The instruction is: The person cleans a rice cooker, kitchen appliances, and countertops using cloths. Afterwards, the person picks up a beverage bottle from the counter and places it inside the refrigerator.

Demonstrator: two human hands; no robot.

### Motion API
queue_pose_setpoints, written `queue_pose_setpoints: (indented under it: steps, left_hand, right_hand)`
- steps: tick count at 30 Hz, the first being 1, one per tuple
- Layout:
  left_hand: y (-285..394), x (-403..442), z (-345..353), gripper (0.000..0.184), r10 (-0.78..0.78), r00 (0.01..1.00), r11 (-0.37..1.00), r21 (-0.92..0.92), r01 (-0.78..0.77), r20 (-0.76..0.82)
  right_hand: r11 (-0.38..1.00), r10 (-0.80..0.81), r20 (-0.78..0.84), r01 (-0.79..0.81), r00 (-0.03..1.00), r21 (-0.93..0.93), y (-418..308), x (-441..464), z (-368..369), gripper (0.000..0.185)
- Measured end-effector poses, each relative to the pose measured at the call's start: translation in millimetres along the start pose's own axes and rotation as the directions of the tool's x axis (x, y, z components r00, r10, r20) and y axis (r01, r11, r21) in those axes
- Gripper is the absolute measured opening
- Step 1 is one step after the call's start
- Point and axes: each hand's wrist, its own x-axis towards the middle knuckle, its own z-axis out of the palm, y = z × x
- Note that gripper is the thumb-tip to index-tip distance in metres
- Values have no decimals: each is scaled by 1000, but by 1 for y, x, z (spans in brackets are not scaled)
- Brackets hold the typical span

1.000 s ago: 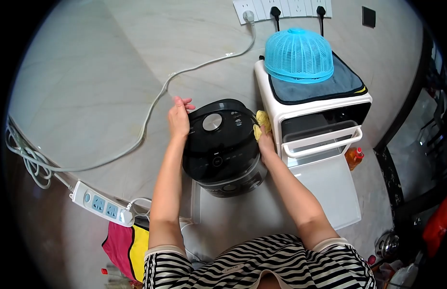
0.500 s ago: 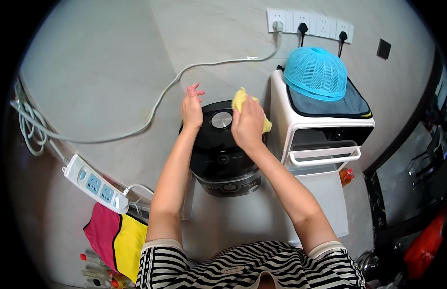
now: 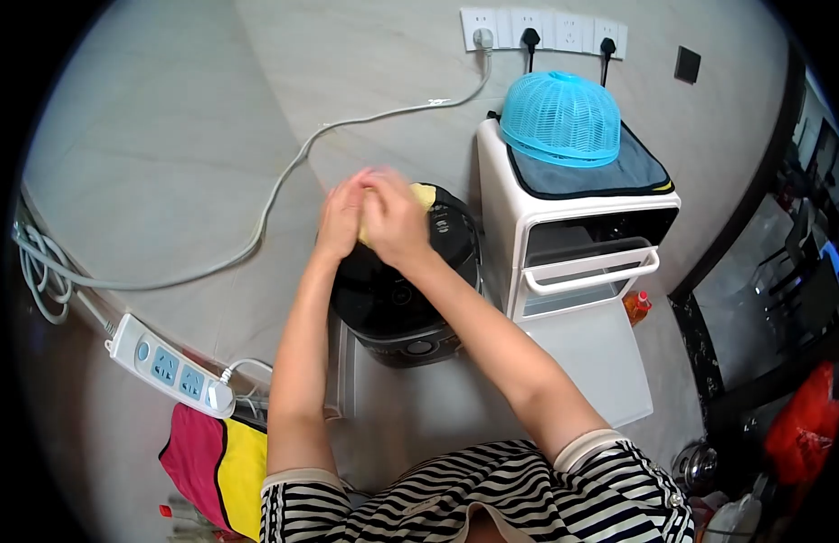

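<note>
A black rice cooker (image 3: pixel 383 312) stands in front of me, its lid partly covered by my hands. My right hand (image 3: pixel 394 222) is closed around a yellow cloth (image 3: pixel 425 194), which sticks out on both sides of it, above the back of the lid. Against its fingers lies my left hand (image 3: pixel 341 219), over the cooker's back left side. The fingertips of both hands are blurred where they meet, so whether the left one also grips the cloth is unclear.
Right of the cooker stands a white countertop appliance (image 3: pixel 501 226) with a handled door, topped by a grey mat (image 3: pixel 641 167) and a blue mesh cover (image 3: pixel 564 118). A power strip (image 3: pixel 170 366) and a grey cable (image 3: pixel 279 195) are at left; wall sockets (image 3: pixel 568 33) are behind.
My right hand has moved left with the yellow cloth and now meets my left hand, which was apart with fingers extended. The whole view has shifted slightly.
</note>
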Motion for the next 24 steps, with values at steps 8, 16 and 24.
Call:
queue_pose_setpoints:
  steps: [8,16,24]
  left_hand:
    - [16,-28,-3,29,-7,992,866,496,67,-122]
    - [-91,-96,-24,40,-619,661,775,-194,601,-424]
    - [-98,-135,-14,29,-875,434,476,-542,693,-214]
  right_hand:
    - [929,142,-1,-133,990,-345,55,-9,-28,53]
    - [907,152,31,-127,988,-400,68,-1,-20,55]
    - [910,60,134,1,989,-415,79,-1,-24,46]
